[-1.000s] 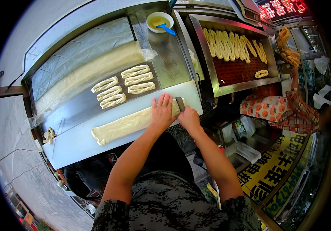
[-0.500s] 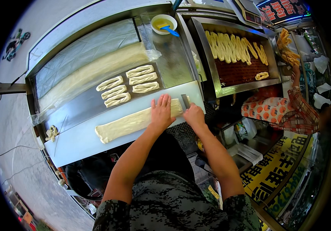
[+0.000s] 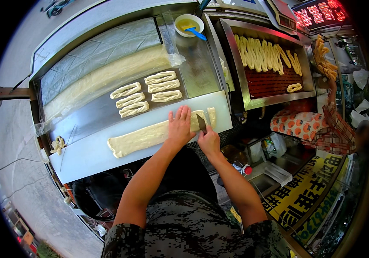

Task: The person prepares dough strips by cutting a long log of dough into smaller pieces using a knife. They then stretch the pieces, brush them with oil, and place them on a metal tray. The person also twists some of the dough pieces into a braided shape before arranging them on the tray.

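View from above, read left to right. A small twisted dough scrap [image 3: 57, 145] lay at the nine o'clock end of the white cutting board [image 3: 85, 159]. Across the board ran a long flattened dough strip [image 3: 143, 136], uncut over most of its length. The left hand [image 3: 180, 125] rested open and flat, fingers spread, on the strip's right portion. Immediately at its three o'clock, the right hand [image 3: 209, 141] was closed around the handle of a knife [image 3: 201, 123], whose blade stood on the dough; one cut piece [image 3: 211, 116] lay just beyond the blade at the board's right end. At twelve o'clock from the board, six finished cut pieces [image 3: 146, 92] sat in two columns on the steel counter [image 3: 90, 118], and behind them a larger dough slab [image 3: 107, 75] lay under clear plastic film. By this evidence the cutting was judged to be at an early stage. A white bowl [image 3: 188, 23] of yellowish liquid, possibly oil, with a blue utensil stood at one o'clock. Further right, golden sticks filled the fryer tray [image 3: 265, 60]. At two o'clock glowed a red illuminated sign [image 3: 322, 15]; at four o'clock hung a yellow banner with black characters [image 3: 309, 189].
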Demonstrator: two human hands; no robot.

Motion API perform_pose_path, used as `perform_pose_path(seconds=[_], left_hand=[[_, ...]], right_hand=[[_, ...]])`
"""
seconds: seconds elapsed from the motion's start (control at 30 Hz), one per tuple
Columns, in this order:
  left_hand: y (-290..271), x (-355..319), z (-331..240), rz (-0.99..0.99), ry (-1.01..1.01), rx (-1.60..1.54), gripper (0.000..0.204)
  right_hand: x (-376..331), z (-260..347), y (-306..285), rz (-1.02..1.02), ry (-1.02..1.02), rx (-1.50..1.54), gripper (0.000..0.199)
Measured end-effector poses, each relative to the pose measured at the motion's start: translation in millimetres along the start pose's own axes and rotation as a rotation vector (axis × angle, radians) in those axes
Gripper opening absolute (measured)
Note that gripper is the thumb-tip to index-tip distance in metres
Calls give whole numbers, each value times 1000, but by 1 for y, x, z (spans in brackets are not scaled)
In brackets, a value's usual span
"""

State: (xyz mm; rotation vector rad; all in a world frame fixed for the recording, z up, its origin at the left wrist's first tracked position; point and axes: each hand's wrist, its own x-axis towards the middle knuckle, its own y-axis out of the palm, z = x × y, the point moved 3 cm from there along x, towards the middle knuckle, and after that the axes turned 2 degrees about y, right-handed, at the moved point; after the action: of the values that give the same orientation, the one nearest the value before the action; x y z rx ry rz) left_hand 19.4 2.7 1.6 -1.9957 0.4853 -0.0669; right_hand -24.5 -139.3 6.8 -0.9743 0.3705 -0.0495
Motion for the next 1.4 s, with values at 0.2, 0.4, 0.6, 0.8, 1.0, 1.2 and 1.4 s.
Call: perform_pose_path(seconds=[0.2,0.4,0.6,0.8,1.0,1.2,1.4], left_hand=[[-7,-9,9,27,-67,5,103],[-13,-20,20,-14,-94,2,104],[-14,-26,26,-50,-82,-8,103],[-21,-40,41,-50,-118,5,103],[-23,-47,47,-45,-138,1,102],[-28,-55,53,-39,-141,2,103],[-33,-74,72,-26,-177,27,106]], right_hand=[[58,33,-8,152,1,-125,22],[7,-14,-21,229,26,-157,21],[0,17,13,83,-53,-31,19],[50,60,12,159,-69,-117,22],[-3,7,0,241,-8,-144,19],[-17,39,33,80,-119,-16,14],[32,83,36,193,-65,-121,19]])
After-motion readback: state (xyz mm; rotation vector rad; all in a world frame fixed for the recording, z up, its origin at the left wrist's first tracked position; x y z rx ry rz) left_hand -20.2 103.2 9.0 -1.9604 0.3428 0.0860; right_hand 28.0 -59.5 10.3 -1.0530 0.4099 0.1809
